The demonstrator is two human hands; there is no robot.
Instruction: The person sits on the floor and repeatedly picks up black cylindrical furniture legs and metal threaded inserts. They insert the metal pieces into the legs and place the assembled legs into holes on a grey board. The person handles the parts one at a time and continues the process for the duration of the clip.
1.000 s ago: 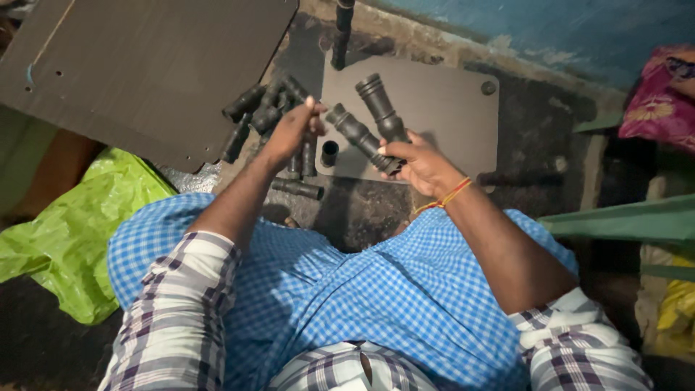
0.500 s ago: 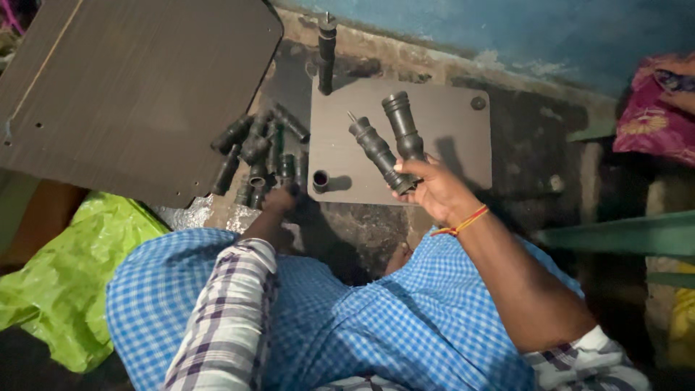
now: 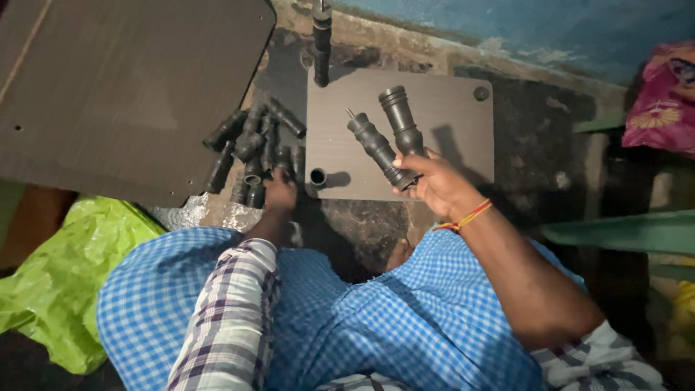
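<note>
My right hand (image 3: 432, 186) grips two dark turned wooden legs (image 3: 391, 141) by their lower ends, and they fan upward over a small dark board (image 3: 449, 119). My left hand (image 3: 279, 194) reaches down into a pile of several similar dark legs (image 3: 255, 145) left of the board, its fingers on the legs at the pile's near edge. Whether it has closed on one I cannot tell. A short dark peg (image 3: 317, 177) stands at the board's near left corner. Another leg (image 3: 321, 43) stands upright at its far left corner.
A large dark board (image 3: 116, 87) lies at the upper left. A green plastic bag (image 3: 65, 282) sits at the lower left beside my blue checked cloth. A pink printed bag (image 3: 662, 101) is at the right, against a blue wall.
My left hand has dropped from the legs held in my right hand down to the pile on the left. My right hand keeps its two legs, now lower and nearer me.
</note>
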